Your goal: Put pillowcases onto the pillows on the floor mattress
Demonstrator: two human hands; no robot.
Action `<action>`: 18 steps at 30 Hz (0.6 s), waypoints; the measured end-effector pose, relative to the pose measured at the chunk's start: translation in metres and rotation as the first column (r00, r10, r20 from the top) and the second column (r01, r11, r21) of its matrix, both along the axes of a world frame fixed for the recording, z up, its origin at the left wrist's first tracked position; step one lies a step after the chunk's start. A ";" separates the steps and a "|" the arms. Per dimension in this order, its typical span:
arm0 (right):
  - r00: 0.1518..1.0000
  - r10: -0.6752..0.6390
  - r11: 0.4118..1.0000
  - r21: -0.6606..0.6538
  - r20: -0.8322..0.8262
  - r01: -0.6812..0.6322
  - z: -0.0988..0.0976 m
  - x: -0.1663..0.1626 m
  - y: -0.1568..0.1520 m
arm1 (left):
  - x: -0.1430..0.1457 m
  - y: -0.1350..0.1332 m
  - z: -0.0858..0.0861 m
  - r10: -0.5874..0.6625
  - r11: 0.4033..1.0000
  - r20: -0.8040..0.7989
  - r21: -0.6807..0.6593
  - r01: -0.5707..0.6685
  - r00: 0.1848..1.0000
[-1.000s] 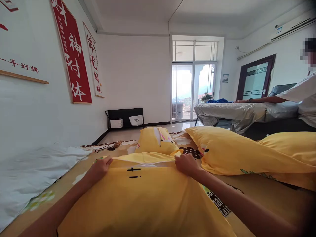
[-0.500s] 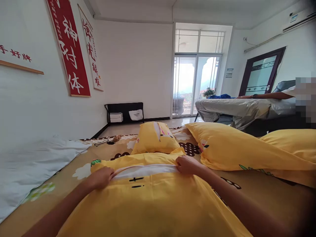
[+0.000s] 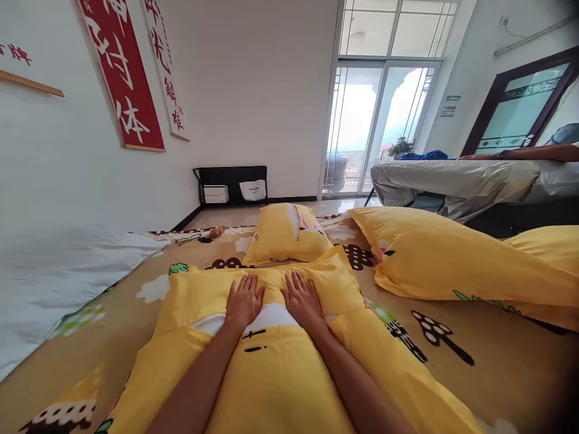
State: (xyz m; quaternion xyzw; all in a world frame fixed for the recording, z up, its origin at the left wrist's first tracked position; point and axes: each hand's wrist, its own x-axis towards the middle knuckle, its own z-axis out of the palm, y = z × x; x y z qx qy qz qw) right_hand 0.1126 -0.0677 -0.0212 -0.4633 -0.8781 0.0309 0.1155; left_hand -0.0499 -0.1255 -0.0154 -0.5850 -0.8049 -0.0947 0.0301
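Directly before me lies a yellow pillowcase (image 3: 266,386) with a white pillow (image 3: 275,314) showing through the slit near its far end. Palm down, my left hand (image 3: 245,301) presses on the far flap with its fingers spread. My right hand (image 3: 304,299) rests flat beside it on the same flap, its fingers also apart. Neither hand grips the cloth. Black marks are printed just below the slit, and a green leaf print shows at the far left corner.
A smaller yellow pillow (image 3: 289,235) lies just beyond, and more yellow pillows (image 3: 434,256) lie to the right. White bedding (image 3: 67,271) covers the left side of the patterned bed sheet (image 3: 407,374). Another person's arm (image 3: 543,152) rests on a plastic-covered table (image 3: 493,178).
Both hands have let go of the slit's edges, moved inward and now lie flat on the far flap. The slit shows less white, and my view has tilted downward.
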 end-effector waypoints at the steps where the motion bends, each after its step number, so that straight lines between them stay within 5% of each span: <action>1: 1.000 0.002 1.000 -0.012 -0.002 -0.002 0.001 0.001 0.003 | -0.004 0.001 -0.009 0.001 1.000 -0.006 -0.005 -0.001 1.000; 7: 0.998 0.006 1.000 0.015 -0.069 -0.005 0.114 0.004 0.047 | -0.016 0.003 -0.003 0.004 1.000 -0.047 0.000 -0.004 0.999; 9: 0.991 -0.001 0.995 0.097 -0.136 0.014 0.124 -0.005 0.046 | -0.014 0.001 -0.004 0.004 1.000 -0.062 0.015 -0.003 0.998; 11: 0.988 0.007 0.995 0.099 -0.154 0.008 0.100 -0.017 0.032 | -0.014 -0.002 -0.007 0.001 1.000 -0.067 0.017 0.000 0.998; 15: 0.997 0.017 0.998 -0.052 -0.071 -0.021 0.018 -0.028 0.005 | -0.023 -0.007 -0.008 0.019 1.000 -0.047 -0.010 -0.020 0.999; 18: 0.998 0.028 0.995 -0.092 -0.051 -0.033 0.006 -0.018 0.024 | -0.026 -0.012 -0.006 0.032 0.999 -0.034 -0.005 -0.033 0.999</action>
